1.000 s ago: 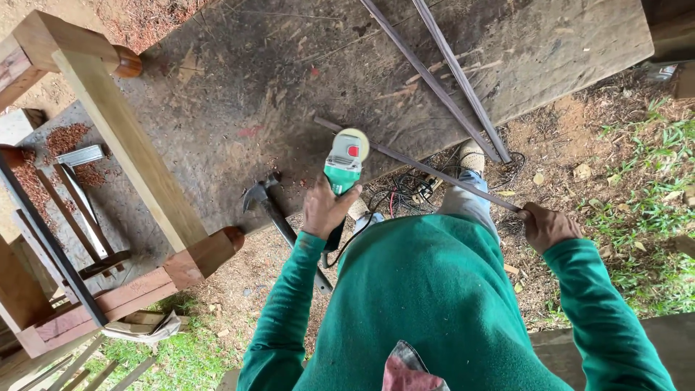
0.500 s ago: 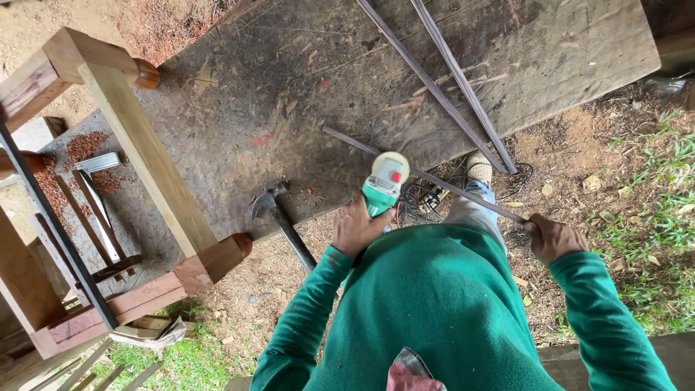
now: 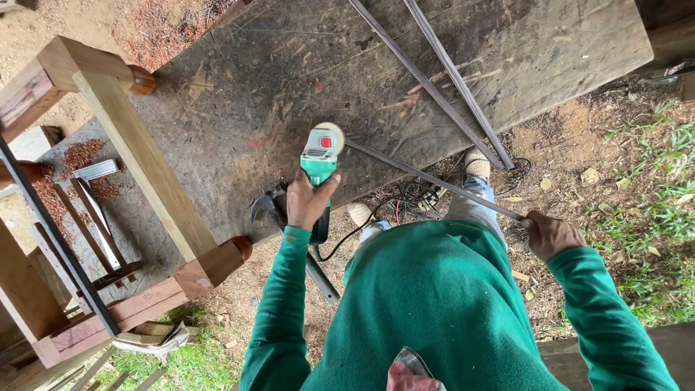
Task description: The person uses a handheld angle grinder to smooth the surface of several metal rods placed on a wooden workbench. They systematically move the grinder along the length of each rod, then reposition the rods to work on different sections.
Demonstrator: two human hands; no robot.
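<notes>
On top of the big grey wooden desk [image 3: 239,94], near its front edge, a green and grey angle grinder with a round disc [image 3: 319,163] sits in the person's left hand [image 3: 308,201]. That hand is wrapped tight around the grinder's body, and the disc end points away from the person. The disc is right beside the far end of a long thin dark metal rod [image 3: 434,181], where the rod lies on the desk. I cannot tell if the disc is touching it. The near end of the rod sticks out past the desk, and the right hand [image 3: 552,235] is closed around it.

This looks like the step of cutting or grinding the rod. For the next move, the right hand needs to hold the rod very still while the disc goes down slowly on one spot.

Two more long dark metal bars [image 3: 434,80] lie slanted on the desk farther away. A hammer with a dark metal head [image 3: 264,204] rests just beside the left hand. To the left stands a pale wooden frame with reddish round ends [image 3: 145,166]. Grass and dirt are on the ground at the right.
</notes>
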